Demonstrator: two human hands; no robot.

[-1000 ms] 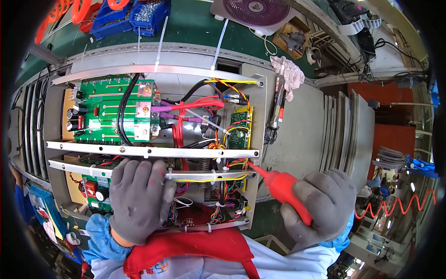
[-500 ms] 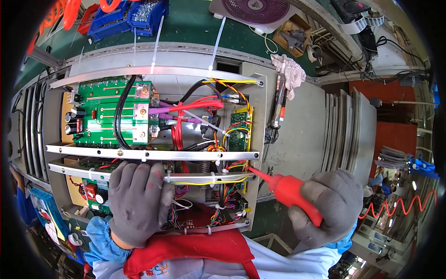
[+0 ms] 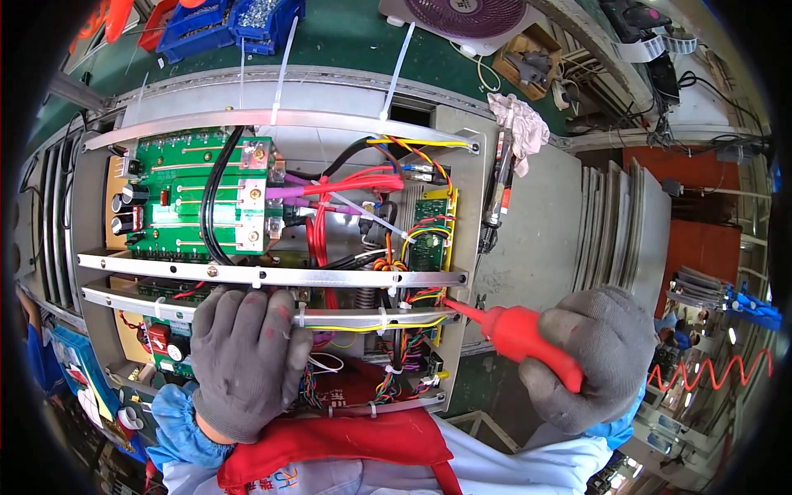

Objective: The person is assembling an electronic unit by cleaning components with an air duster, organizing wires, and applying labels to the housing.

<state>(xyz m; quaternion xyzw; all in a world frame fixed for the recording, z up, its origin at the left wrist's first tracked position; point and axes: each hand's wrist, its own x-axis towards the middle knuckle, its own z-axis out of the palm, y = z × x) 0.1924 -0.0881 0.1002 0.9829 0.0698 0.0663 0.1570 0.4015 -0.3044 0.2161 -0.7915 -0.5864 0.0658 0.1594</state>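
Across the lower left of an open grey electrical chassis (image 3: 468,206) lies my left hand (image 3: 243,363), in a grey glove with red smudges. Its fingers are closed over the lower metal rail (image 3: 338,318), and their tips drop into the gap between two rails. My right hand (image 3: 598,359), gloved too, is wrapped round a red squeeze bottle (image 3: 532,338) with a thin pointed nozzle. The nozzle's tip is at the right end of the rails, beside the chassis wall; whether it touches cannot be made out. A green circuit board (image 3: 186,194) and coloured wires (image 3: 318,239) fill the chassis.
Blue bins (image 3: 194,33) of small hardware and a fan (image 3: 466,16) stand on the green bench behind. Several white cable ties (image 3: 285,74) stick up from the far rail. To the right are a cloth (image 3: 520,124) and stacked metal sheets (image 3: 615,223).
My right hand and the red bottle have shifted slightly right and the bottle sits a little flatter. My left hand keeps its place on the rail; the view has moved a little.
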